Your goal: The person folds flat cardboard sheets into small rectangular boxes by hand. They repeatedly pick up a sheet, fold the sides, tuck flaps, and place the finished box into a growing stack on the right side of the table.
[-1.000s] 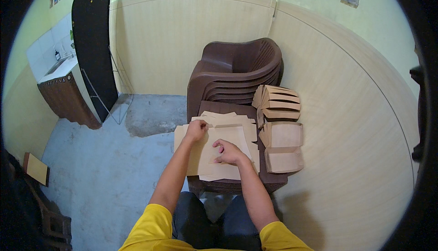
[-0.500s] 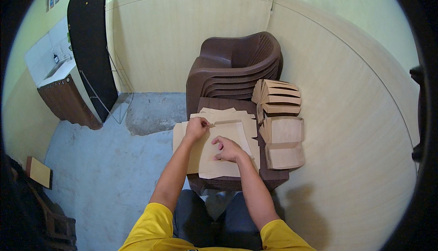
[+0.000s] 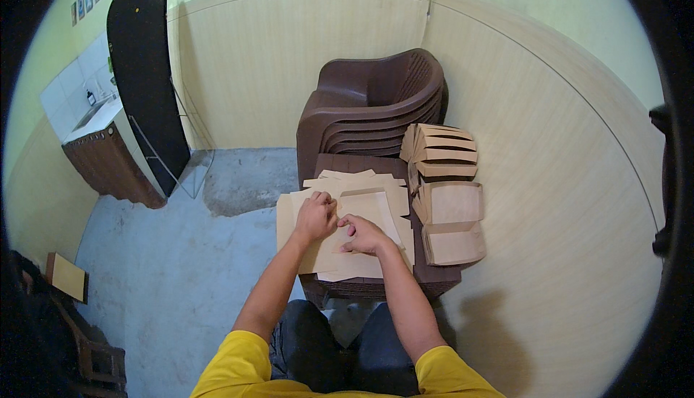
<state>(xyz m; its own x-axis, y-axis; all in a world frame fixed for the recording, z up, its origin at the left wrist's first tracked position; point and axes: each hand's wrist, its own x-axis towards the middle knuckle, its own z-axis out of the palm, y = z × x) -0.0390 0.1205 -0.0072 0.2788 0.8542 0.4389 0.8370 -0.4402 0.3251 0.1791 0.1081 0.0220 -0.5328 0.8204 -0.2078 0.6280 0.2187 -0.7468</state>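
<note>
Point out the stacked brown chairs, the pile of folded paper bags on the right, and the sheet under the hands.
Stacked brown chairs [image 3: 369, 105]: head view, on the seat back.
Folded paper bags [image 3: 452, 214]: head view, on a bag's flat face.
Paper sheet [image 3: 376, 206]: head view, bare part beyond the fingers.

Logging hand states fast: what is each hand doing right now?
Left hand: curled shut, pressing on the flat brown paper sheet; a real grip cannot be told.
Right hand: fingers bent, pressing the same sheet; grip cannot be told.
</note>
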